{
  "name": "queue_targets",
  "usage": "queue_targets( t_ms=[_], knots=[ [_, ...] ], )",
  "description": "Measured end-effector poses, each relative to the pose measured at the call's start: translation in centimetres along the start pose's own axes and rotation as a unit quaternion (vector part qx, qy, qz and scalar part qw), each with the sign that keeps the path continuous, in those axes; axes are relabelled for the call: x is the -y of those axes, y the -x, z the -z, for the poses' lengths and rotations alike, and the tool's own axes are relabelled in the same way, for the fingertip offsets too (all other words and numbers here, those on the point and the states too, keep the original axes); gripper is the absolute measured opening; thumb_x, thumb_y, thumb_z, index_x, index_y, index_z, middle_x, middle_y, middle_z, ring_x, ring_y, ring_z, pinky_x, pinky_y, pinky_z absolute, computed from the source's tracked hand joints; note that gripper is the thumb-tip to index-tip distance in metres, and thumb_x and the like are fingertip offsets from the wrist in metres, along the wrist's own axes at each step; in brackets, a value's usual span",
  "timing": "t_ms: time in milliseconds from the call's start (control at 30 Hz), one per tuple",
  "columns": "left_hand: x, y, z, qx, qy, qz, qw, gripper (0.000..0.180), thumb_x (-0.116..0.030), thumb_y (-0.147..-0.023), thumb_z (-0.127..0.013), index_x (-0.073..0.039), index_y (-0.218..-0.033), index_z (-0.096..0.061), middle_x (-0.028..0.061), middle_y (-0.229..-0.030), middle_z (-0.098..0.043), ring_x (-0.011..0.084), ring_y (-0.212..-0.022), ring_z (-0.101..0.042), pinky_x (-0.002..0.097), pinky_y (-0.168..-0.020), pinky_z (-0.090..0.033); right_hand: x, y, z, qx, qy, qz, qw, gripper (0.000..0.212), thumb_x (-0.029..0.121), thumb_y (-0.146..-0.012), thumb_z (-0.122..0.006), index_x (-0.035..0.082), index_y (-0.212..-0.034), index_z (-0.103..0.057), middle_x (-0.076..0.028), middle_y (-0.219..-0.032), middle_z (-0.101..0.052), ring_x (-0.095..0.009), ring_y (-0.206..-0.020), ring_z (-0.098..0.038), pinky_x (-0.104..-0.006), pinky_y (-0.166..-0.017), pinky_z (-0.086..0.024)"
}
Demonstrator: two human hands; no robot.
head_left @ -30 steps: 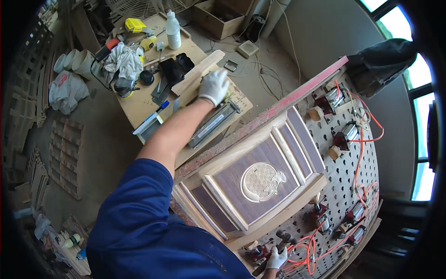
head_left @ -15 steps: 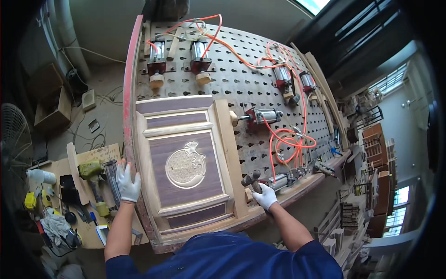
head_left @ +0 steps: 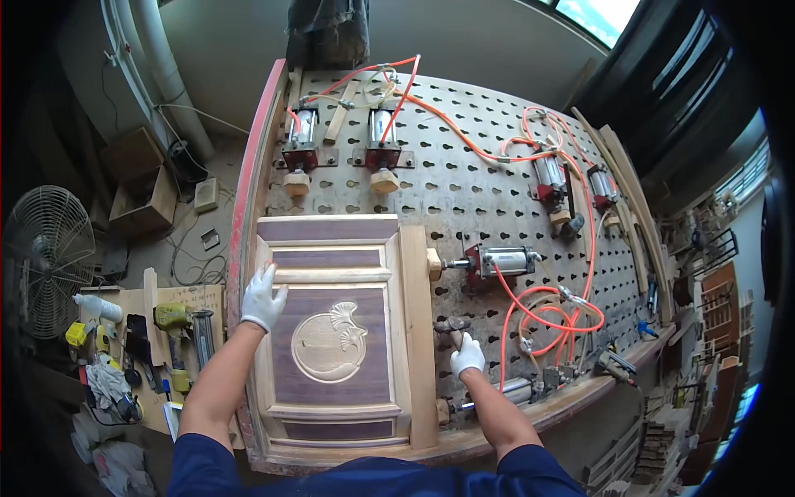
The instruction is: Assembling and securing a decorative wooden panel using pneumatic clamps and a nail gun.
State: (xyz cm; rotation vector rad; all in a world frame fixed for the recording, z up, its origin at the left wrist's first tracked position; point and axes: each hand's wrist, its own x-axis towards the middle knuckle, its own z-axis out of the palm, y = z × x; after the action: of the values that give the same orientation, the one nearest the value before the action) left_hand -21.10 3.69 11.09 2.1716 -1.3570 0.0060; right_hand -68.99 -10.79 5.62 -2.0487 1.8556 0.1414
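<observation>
A framed wooden panel (head_left: pixel 302 389) with dark inset fields and a round carved relief lies on the perforated metal bench. My left hand (head_left: pixel 264 300), in a white glove, rests on the panel's left frame rail near the upper crosspiece, fingers stretched and apart. In my gloved right hand (head_left: pixel 468 358) is a hammer (head_left: pixel 451 325), gripped by its handle, its dark head just right of a long wooden strip (head_left: pixel 420 340). That strip lies along the panel's right edge. A pneumatic cylinder (head_left: pixel 502 262) with a wooden pad on its rod points at the strip.
More cylinders (head_left: pixel 383 137) are bolted farther up the perforated bench (head_left: pixel 464 199), linked by orange air hoses (head_left: pixel 451 124). On the left, a side board (head_left: pixel 186 300) carries a nail gun (head_left: pixel 174 318), a white bottle (head_left: pixel 99 307) and other tools. A fan (head_left: pixel 51 236) stands beyond.
My left hand has moved from beside the nail gun onto the panel's left rail. My right hand has brought the hammer farther up beside the strip. The view has shifted too.
</observation>
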Motion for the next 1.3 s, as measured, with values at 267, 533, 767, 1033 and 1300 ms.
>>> queue_targets(
  t_ms=[267,533,767,1033,1300],
  knots=[
    [-2.5,-25.4,-11.7,0.014,-0.079,0.015,0.997,0.057,-0.025,-0.084,-0.061,-0.001,-0.134,-0.048,0.023,-0.14,-0.049,0.0386,-0.118,-0.057,0.0419,-0.097,-0.048,-0.7,-5.2,-1.2,0.17,-0.019,-0.03,0.985,0.042,0.038,-0.087,-0.06,0.002,-0.106,-0.049,-0.027,-0.093,-0.066,-0.049,-0.086,-0.063,-0.0526,-0.078,-0.05],
    [0.9,-47.6,-25.5,-0.048,-0.272,0.052,0.96,0.039,-0.027,-0.089,-0.055,-0.003,-0.12,-0.053,0.0227,-0.118,-0.054,0.0395,-0.102,-0.062,0.0512,-0.088,-0.051,-2.9,-5.8,-5.3,0.133,-0.011,-0.053,0.99,0.042,0.036,-0.081,-0.069,0.0,-0.095,-0.053,-0.024,-0.077,-0.065,-0.048,-0.072,-0.062,-0.0508,-0.066,-0.05],
    [0.1,-49.6,-24.3,0.098,-0.201,0.163,0.961,0.043,-0.029,-0.077,-0.065,0.0,-0.108,-0.061,0.017,-0.096,-0.069,0.0329,-0.084,-0.067,0.0483,-0.082,-0.052,-3.2,-5.4,-6.3,0.079,-0.028,-0.017,0.996,0.036,0.032,-0.078,-0.072,0.002,-0.088,-0.055,-0.021,-0.069,-0.063,-0.046,-0.064,-0.06,-0.0497,-0.061,-0.049],
    [-4.6,-24.2,-5.2,0.32,0.436,0.476,0.694,0.018,-0.014,-0.08,-0.065,-0.004,-0.092,-0.057,0.0093,-0.071,-0.063,0.0205,-0.067,-0.065,0.0328,-0.063,-0.058,-3.0,-4.9,-5.4,0.065,-0.021,0.01,0.998,0.035,0.034,-0.084,-0.067,0.004,-0.093,-0.052,-0.021,-0.075,-0.064,-0.046,-0.067,-0.062,-0.0506,-0.064,-0.05],
    [-9.1,12.2,7.1,0.206,0.543,0.608,0.542,0.025,-0.004,-0.084,-0.068,0.0,-0.105,-0.055,0.012,-0.079,-0.064,0.02,-0.06,-0.064,0.0309,-0.052,-0.056,-1.7,-0.6,-2.3,0.077,-0.085,0.068,0.991,0.034,0.032,-0.085,-0.066,0.003,-0.094,-0.049,-0.022,-0.077,-0.061,-0.043,-0.07,-0.058,-0.0482,-0.065,-0.048]
  ],
)
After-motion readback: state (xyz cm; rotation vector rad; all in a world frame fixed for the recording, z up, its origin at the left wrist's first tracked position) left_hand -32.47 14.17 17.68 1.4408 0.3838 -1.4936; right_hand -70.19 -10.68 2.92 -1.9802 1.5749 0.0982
